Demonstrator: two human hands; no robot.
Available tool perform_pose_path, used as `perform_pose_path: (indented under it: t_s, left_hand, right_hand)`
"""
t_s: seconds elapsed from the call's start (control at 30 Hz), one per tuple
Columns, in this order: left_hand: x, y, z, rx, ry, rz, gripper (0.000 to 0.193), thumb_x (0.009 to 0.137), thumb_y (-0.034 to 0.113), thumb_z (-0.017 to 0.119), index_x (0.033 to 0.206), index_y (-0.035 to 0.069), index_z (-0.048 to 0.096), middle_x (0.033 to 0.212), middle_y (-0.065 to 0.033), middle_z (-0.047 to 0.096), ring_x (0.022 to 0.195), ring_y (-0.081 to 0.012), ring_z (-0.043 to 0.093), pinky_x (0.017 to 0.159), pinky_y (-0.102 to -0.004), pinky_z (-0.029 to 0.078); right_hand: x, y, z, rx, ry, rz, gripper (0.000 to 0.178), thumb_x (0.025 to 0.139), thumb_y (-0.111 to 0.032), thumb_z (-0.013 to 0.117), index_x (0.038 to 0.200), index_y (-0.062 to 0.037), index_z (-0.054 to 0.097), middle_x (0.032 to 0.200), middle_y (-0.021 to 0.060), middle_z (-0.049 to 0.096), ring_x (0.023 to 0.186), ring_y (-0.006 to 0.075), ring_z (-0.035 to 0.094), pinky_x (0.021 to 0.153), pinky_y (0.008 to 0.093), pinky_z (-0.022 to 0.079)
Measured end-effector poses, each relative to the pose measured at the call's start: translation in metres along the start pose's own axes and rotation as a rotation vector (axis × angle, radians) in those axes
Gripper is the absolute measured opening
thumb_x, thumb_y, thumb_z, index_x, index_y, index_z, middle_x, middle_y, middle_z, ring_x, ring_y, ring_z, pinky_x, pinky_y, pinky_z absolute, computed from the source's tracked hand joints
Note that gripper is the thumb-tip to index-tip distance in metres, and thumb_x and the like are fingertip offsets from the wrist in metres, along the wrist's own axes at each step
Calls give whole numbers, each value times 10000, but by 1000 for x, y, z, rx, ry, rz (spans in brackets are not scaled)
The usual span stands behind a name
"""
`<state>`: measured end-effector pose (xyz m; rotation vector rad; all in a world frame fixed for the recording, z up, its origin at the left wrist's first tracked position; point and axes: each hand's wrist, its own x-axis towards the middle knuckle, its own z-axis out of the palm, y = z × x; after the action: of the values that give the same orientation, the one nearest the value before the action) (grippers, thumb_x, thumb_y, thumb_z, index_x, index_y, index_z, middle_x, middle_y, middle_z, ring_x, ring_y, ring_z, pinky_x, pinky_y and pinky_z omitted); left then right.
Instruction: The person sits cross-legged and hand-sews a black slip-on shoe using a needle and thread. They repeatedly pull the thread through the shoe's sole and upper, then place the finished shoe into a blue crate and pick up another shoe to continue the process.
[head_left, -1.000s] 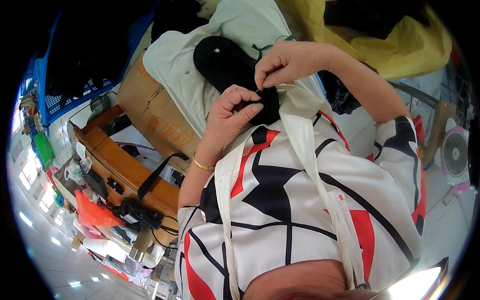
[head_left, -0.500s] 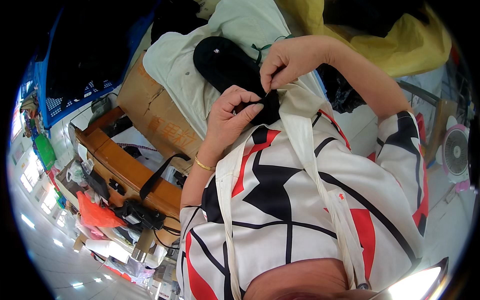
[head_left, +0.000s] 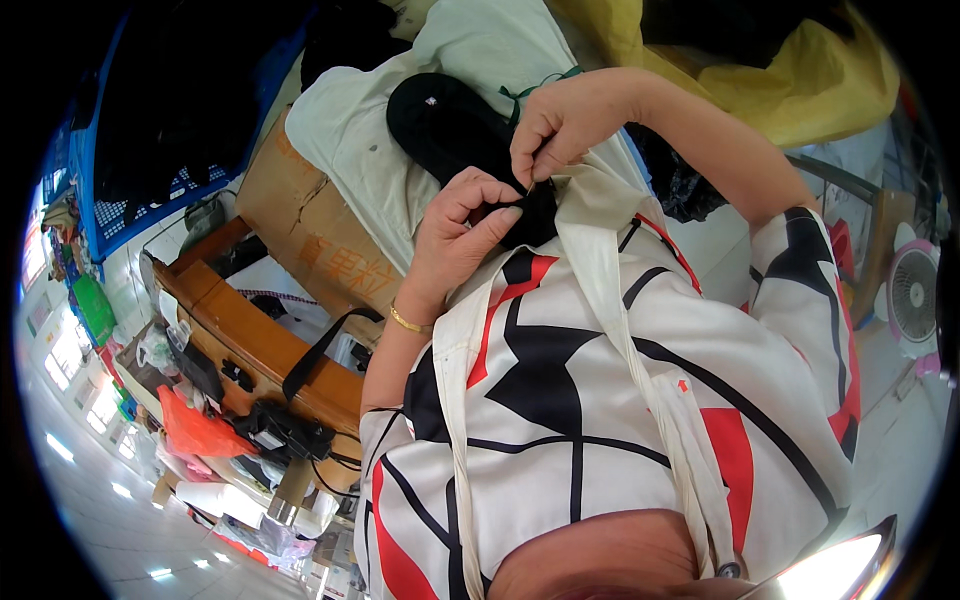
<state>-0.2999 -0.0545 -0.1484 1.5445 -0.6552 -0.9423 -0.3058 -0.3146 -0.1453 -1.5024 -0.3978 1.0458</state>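
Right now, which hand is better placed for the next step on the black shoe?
Likely the right hand: it apparently pinches a thin needle, while the left hand grips the black shoe.

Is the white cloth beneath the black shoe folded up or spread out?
Spread out, though creased: the white cloth extends broadly on both sides of the black shoe.

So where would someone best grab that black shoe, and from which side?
Probably by the rounded far end of the black shoe, coming from the far left: that end lies uncovered on the white cloth, while the left hand pinches the near end and the right hand crowds it too.
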Motion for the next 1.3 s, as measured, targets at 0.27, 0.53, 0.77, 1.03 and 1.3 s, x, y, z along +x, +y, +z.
perform_pose_path:
  t_s: [0.27, 0.53, 0.77, 1.03, 1.3]
  left_hand:
    - [-2, -5, 1, 104, 28, 118, 146, 868, 78, 708, 1002, 22, 697, 896, -37, 583, 814, -145, 542, 706, -244, 426]
    - [-4, -4, 0, 140, 57, 133, 145, 860, 78, 714, 993, 25, 696, 886, -52, 602, 820, -179, 557, 725, -270, 443]
    - [-6, -4, 1, 132, 61, 101, 126, 864, 14, 708, 984, 3, 671, 930, -38, 601, 895, -165, 540, 790, -266, 419]
    - [0, -7, 3, 129, 102, 67, 112, 870, 30, 711, 970, -4, 671, 903, -25, 575, 856, -144, 534, 782, -253, 417]
    - [6, -4, 13, -5, 187, 43, 148, 877, 127, 726, 953, 3, 698, 851, 3, 545, 745, -85, 495, 657, -235, 397]
  right_hand:
    - [9, 6, 5, 74, -30, -5, 129, 903, -67, 662, 1000, -15, 730, 700, -10, 608, 583, 75, 498, 538, 234, 407]
    - [15, 12, 10, 117, -62, -2, 130, 915, -80, 651, 1023, -9, 670, 686, -18, 580, 617, 73, 517, 563, 232, 421]
    - [8, 0, 28, -104, 132, -59, 387, 932, -189, 578, 1282, -32, 529, 665, 15, 548, 614, 115, 524, 587, 284, 418]
    - [-7, 8, 58, -174, 567, -106, 363, 917, -170, 621, 1266, -88, 570, 771, 39, 593, 643, 190, 572, 607, 316, 468]
    - [-25, -8, 84, -1188, 976, -499, 140, 728, -188, 728, 849, -143, 676, 830, -12, 613, 731, 162, 617, 562, 296, 491]
